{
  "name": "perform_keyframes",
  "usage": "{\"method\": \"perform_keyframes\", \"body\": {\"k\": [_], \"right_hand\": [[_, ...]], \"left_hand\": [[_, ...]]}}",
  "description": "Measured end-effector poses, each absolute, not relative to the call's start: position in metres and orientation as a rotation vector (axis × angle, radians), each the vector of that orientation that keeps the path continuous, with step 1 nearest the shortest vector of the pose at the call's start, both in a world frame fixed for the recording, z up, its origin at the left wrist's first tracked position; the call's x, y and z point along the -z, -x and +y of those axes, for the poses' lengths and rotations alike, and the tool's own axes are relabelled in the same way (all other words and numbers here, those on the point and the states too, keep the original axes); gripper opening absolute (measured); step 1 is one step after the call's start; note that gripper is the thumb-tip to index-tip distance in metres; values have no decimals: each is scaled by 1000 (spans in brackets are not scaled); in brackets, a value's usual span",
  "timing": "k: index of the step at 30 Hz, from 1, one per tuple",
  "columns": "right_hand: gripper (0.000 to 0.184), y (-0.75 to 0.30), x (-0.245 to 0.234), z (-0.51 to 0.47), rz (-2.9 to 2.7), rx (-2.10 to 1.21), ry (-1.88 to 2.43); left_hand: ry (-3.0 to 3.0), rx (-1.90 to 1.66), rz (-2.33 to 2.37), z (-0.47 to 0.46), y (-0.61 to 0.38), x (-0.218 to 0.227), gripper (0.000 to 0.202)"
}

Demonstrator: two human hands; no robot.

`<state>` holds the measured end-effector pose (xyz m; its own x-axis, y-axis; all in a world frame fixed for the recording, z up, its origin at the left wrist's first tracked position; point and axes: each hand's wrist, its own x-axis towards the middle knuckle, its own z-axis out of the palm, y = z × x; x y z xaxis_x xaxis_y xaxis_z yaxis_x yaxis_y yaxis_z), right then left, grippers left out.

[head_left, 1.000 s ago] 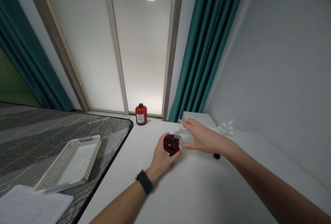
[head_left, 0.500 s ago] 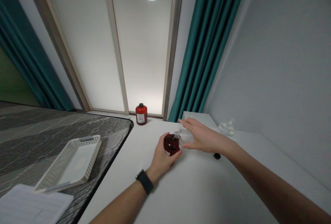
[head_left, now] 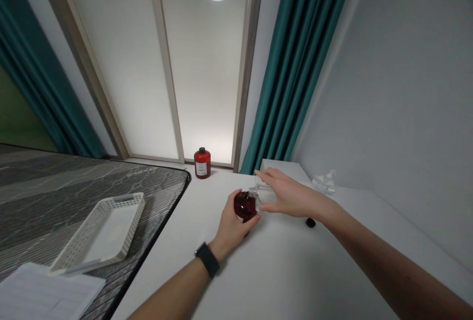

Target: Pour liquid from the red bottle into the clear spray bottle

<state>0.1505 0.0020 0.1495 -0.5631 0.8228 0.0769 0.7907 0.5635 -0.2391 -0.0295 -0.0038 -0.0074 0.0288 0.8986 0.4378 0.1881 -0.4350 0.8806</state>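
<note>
My left hand point(head_left: 229, 224), with a dark watch on its wrist, is wrapped round a dark red bottle point(head_left: 244, 205). My right hand point(head_left: 288, 193) grips a clear bottle point(head_left: 264, 195) from its right side. The clear bottle lies tipped over sideways, its neck pointing left and meeting the top of the red one. My fingers hide part of both bottles, and I cannot tell whether liquid is flowing. A small black cap point(head_left: 311, 222) rests on the white table point(head_left: 266, 271) below my right forearm.
Another red bottle point(head_left: 202, 163) with a black cap and white label stands at the back. On the grey mat at left are a white perforated basket point(head_left: 129, 241) and papers point(head_left: 48, 293). A white box point(head_left: 284, 166) and crumpled clear plastic point(head_left: 325, 182) lie behind my right arm.
</note>
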Motion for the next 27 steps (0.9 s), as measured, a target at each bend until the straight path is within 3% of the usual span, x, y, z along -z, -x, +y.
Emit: {"method": "perform_keyframes", "body": {"k": [27], "right_hand": [[83,-149,-150,6,-2645,-246,1331]], "left_hand": [[-1649,-1482,1101,-4,29,7,72]]}}
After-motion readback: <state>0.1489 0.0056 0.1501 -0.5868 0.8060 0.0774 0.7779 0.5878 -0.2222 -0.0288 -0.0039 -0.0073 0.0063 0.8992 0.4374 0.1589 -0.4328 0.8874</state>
